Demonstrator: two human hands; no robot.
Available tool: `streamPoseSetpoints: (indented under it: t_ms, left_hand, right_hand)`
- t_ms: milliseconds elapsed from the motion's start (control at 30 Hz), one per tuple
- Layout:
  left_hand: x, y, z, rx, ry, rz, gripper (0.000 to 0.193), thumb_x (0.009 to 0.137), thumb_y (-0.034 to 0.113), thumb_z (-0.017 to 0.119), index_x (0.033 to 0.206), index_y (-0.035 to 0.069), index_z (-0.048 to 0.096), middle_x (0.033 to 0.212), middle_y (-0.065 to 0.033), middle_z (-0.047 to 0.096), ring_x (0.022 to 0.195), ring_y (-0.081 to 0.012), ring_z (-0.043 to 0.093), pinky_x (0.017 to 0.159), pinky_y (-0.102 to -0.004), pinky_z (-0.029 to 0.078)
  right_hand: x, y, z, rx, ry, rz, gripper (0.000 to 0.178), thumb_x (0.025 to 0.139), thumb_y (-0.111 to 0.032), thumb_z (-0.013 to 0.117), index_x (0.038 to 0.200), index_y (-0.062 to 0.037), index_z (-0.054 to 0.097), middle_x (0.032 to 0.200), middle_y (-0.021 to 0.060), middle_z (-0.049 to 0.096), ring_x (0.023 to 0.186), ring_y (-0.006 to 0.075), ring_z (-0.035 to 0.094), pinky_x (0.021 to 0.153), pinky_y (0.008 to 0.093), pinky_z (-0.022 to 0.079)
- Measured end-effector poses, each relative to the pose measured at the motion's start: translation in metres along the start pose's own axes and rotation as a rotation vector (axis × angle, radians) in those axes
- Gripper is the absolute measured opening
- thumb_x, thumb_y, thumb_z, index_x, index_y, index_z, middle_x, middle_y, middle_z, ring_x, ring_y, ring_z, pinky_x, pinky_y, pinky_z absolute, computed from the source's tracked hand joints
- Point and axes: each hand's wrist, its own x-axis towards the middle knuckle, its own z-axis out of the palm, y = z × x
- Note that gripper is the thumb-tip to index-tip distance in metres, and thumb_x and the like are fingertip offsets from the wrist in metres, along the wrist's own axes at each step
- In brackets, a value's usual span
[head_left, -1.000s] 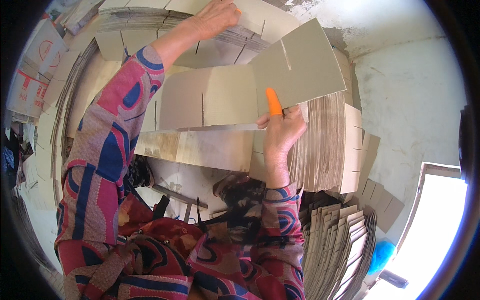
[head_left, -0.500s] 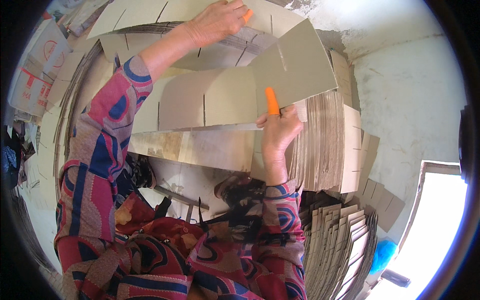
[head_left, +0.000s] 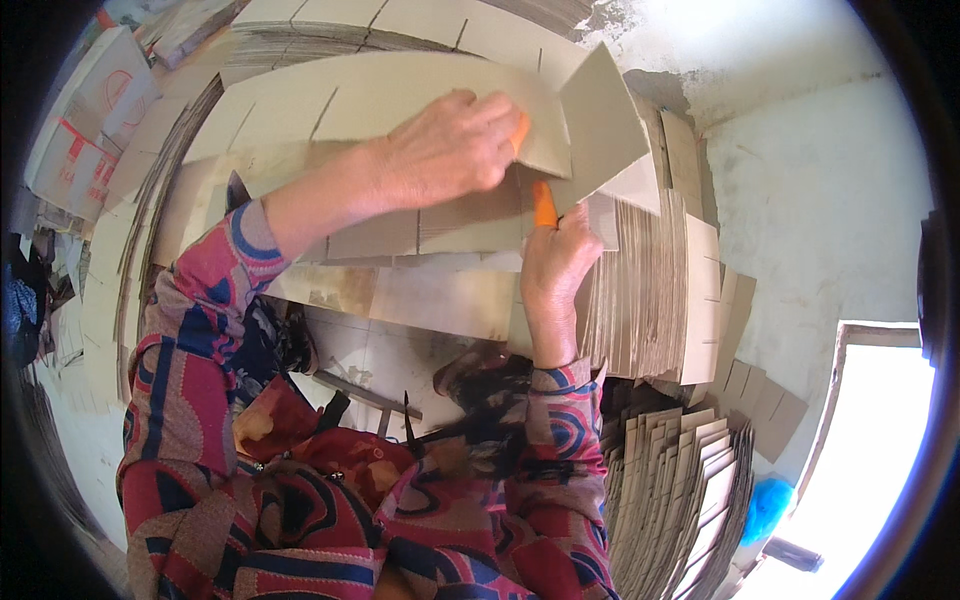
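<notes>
My left hand (head_left: 455, 140), an orange finger cot on one finger, is closed on a long slotted cardboard strip (head_left: 390, 90). The strip reaches from the far left towards my right hand. Pinched in my right hand (head_left: 562, 255) is a bent cardboard piece (head_left: 605, 125), its raised flap standing up at the right; an orange finger cot (head_left: 544, 204) covers a finger there too. The left strip's right end lies close to this flap; whether they touch I cannot tell. Another slotted strip (head_left: 455, 225) lies below my left wrist, above a pale wooden board (head_left: 440, 300).
Beyond my hands lie stacked slotted strips (head_left: 420, 25). At my right stands a tight row of cardboard pieces (head_left: 640, 290), with more slotted bundles (head_left: 670, 490) below it. A printed white carton (head_left: 75, 165) is at the far left. A whitewashed wall (head_left: 800, 200) borders the right, beside a bright opening.
My left hand has come nearer and slightly right from the far stack, bringing a long strip over the lower one. The right hand stays nearly in place; the flap by it has shifted left.
</notes>
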Motion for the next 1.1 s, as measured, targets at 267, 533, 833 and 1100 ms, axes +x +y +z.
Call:
streamPoseSetpoints:
  t_ms: [267,533,833,1100]
  left_hand:
    - [-0.008,-0.024,-0.063,-0.290,-0.394,-0.216,0.013,0.073,0.003,0.059,0.086,0.002,0.055,0.080,-0.0096,0.056,0.086,-0.0270,0.055,0.066,-0.0400,0.046]
    - [-0.075,-0.049,-0.021,-0.450,-0.567,-0.387,0.033,0.080,0.021,0.068,0.102,0.000,0.055,0.086,-0.0147,0.058,0.092,-0.0319,0.056,0.078,-0.0417,0.046]
    - [-0.151,-0.025,-0.092,-0.428,-0.582,-0.699,0.054,0.077,0.033,0.072,0.118,0.000,0.060,0.102,-0.0183,0.062,0.104,-0.0341,0.055,0.089,-0.0401,0.044]
    - [-0.230,-0.017,-0.065,-0.431,-0.543,-0.670,0.032,0.076,0.020,0.070,0.104,0.005,0.065,0.096,-0.0149,0.062,0.097,-0.0335,0.056,0.082,-0.0407,0.045]
  right_hand:
    - [0.022,-0.056,-0.029,-0.246,-0.317,-0.298,0.005,0.075,0.001,0.056,0.073,0.0044,0.059,0.074,0.0276,0.060,0.075,0.0451,0.060,0.064,0.0509,0.047]
    - [0.049,-0.031,0.050,-0.182,-0.690,-0.102,0.033,0.070,-0.018,0.077,0.085,0.0061,0.061,0.082,0.0246,0.065,0.076,0.0414,0.063,0.068,0.0456,0.049]
    - [-0.036,-0.018,-0.033,-0.442,-0.199,-0.325,0.032,0.084,-0.031,0.066,0.090,-0.0037,0.051,0.075,0.0194,0.063,0.072,0.0378,0.064,0.058,0.0483,0.048]
    - [-0.135,0.019,-0.042,-0.520,-0.561,-0.246,0.069,0.081,-0.016,0.066,0.140,-0.0040,0.032,0.076,0.0175,0.063,0.068,0.0379,0.063,0.056,0.0457,0.047]
